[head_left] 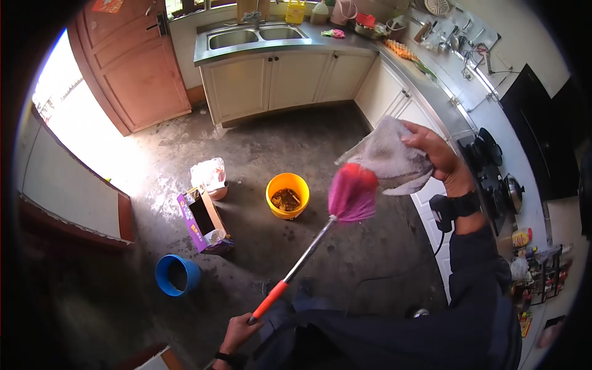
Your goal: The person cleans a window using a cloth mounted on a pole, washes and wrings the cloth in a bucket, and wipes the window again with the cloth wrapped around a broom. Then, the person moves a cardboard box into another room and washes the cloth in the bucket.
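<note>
My left hand (240, 333), low in the view, is closed round the end of a long-handled duster (308, 250) with an orange grip and a silver shaft. The duster's fluffy purple and red head (353, 196) points up and away from me. My right hand (435, 151) is raised on the right and grips a greyish-white cloth (390, 148) by its edge. The cloth hangs beside the duster head and overlaps it in view; whether they touch I cannot tell.
On the dark floor stand a yellow bucket (297, 182) with brownish contents, a blue bucket (192, 271) and an open cardboard box (213, 216). A double sink (256, 37) is at the back. A counter with a stove (478, 160) runs along the right. The red-brown door (126, 58) stands open.
</note>
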{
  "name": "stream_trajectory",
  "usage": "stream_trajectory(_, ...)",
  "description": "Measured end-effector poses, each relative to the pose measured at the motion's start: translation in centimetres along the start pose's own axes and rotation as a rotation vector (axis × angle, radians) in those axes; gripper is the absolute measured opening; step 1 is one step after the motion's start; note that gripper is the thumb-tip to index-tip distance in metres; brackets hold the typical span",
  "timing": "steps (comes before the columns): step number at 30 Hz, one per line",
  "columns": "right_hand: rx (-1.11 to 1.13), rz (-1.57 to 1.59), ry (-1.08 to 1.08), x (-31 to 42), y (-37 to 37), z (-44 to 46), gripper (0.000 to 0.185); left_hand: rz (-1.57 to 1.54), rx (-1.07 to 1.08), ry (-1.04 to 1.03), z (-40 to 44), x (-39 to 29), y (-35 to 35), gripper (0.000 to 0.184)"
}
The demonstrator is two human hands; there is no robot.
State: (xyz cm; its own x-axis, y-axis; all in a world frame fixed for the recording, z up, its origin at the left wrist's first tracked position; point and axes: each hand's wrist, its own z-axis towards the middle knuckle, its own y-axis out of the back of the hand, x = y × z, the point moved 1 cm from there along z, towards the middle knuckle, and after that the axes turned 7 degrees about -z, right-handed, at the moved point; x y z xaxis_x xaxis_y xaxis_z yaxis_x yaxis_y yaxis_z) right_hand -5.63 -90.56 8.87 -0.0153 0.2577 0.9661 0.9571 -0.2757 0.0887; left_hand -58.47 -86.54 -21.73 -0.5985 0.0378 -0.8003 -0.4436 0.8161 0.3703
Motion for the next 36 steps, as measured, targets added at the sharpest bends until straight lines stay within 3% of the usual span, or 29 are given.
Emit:
stream_trajectory(5,0.144,-0.307,-0.09,0.6,-5.5,0.1,0.058,0.001,0.034,-0.003,2.7,-1.3,-0.3,0.039)
stream_trajectory(8,0.129,-0.587,-0.084,-0.8,-6.9,-0.1,0.046,-0.061,-0.034,-0.02,3.0,-0.6,0.1,0.039)
stream_trajectory(14,-0.11,-0.524,-0.043,-3.3,-7.3,1.2,0.034,-0.165,-0.029,0.122,0.7,1.9,3.3,0.038)
stream_trajectory(18,-0.003,-0.611,-0.024,-4.6,-11.4,2.0,0.029,-0.278,0.007,0.133,-0.2,4.7,4.1,0.038)
stream_trajectory(22,0.176,-0.91,0.32,-7.5,-18.6,2.4,0.033,-0.341,-0.056,0.077,0.2,4.2,4.4,0.037)
stream_trajectory(25,0.082,-0.947,0.417,-8.4,-22.2,2.8,0.037,-0.372,-0.125,-0.02,1.2,3.3,4.6,0.035)
stream_trajectory(30,-0.16,-0.566,0.348,-10.5,-25.7,2.1,0.035,-0.28,-0.285,-0.11,0.8,2.0,6.8,0.032)
stream_trajectory(33,-0.159,-0.047,0.187,-14.3,-25.5,1.8,0.032,-0.27,-0.384,-0.115,-0.2,1.1,7.3,0.033)
stream_trajectory(35,-0.002,0.116,0.046,-14.8,-23.8,2.3,0.033,-0.292,-0.43,-0.082,-1.4,-0.3,7.7,0.034)
stream_trajectory(36,-0.063,0.084,0.052,-15.7,-21.8,3.2,0.036,-0.302,-0.453,-0.077,-2.1,-0.7,7.6,0.034)
